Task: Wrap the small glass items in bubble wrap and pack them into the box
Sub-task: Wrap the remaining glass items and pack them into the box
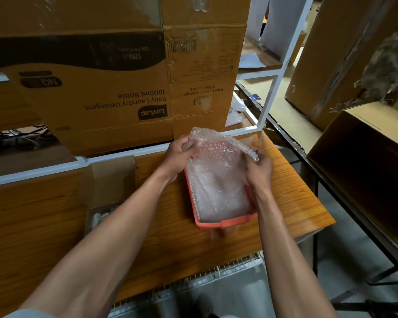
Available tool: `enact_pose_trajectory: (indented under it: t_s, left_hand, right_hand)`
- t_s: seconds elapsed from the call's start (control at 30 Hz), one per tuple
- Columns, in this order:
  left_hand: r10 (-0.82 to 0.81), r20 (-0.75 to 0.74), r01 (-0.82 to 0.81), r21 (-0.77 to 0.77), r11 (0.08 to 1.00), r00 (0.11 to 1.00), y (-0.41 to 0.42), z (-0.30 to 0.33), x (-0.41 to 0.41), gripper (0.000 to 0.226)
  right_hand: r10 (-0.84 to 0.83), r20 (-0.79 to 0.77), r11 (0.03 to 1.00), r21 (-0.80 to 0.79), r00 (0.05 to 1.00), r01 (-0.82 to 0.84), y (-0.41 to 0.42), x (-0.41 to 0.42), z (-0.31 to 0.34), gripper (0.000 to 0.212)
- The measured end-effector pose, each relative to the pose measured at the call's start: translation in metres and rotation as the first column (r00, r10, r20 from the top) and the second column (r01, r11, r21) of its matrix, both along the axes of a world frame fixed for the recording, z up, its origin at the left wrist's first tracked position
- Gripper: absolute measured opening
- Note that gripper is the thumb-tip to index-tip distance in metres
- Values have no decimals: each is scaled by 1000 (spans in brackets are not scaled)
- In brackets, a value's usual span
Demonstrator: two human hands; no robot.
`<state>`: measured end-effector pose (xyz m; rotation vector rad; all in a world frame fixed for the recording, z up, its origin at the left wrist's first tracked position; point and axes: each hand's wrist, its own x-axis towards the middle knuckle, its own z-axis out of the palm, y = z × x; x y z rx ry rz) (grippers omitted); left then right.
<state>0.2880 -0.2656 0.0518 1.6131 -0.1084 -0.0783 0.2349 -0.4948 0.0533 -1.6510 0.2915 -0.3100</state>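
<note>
Wooden table (294, 198), orange tray (225, 222), open cardboard box (110, 177), big carton (115, 106)

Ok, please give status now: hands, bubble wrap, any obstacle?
Left hand and right hand both grip bubble wrap. Sheet held above orange tray. Glass item not visible. No obstacle seen.

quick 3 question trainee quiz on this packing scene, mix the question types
1. True or false: both hands grip the bubble wrap sheet.
2. What does the sheet hang over? A) orange plastic tray B) metal bucket C) glass bowl
3. Fill in: the open small cardboard box lies on the person's ____ side of the tray.

Key: 1 true: left hand, right hand. 2 A, orange plastic tray. 3 left.
</note>
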Motion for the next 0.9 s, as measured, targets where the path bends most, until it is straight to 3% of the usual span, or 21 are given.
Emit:
enact_pose_trajectory:
  t_s: [0.1, 0.23, 0.3, 0.4, 0.5, 0.67, 0.8, 0.9]
  left_hand:
    - [-20, -9, 20, 5, 1000, 1000, -2, -1, 0, 30]
    - [-52, -53, 53, 24, 998, 997, -6, 3, -5, 47]
    - [-68, -58, 72, 63, 995, 996, -6, 4, -9, 56]
    - [95, -57, -85, 163, 983, 994, -6, -3, -12, 62]
    - [349, -46, -306, 382, 872, 936, -1, -24, -7, 58]
    - [372, -173, -157, 691, 706, 912, 3, -61, -8, 65]
    - [422, -137, -201, 722, 662, 896, 0, -77, -8, 48]
    - [449, -77, -257, 728, 635, 890, -1, -76, -7, 26]
  right_hand:
    - [-68, 41, 987, -143, 997, 73, -2, 3, 5, 4]
    - [-136, 54, 950, -276, 989, 145, -2, 2, 14, 3]
    - [-167, 49, 935, -308, 985, 174, 0, 0, 13, 13]
    - [-176, 58, 885, -427, 983, 183, 1, -7, -4, 30]
    - [-113, 49, 876, -467, 992, 122, 5, -17, -24, 27]
    - [-61, -101, 871, -491, 993, 4, 19, -21, -56, 36]
    - [-29, -263, 870, -481, 964, -105, 26, -28, -64, 40]
    - [18, -422, 908, -373, 906, -192, 22, -26, -62, 45]
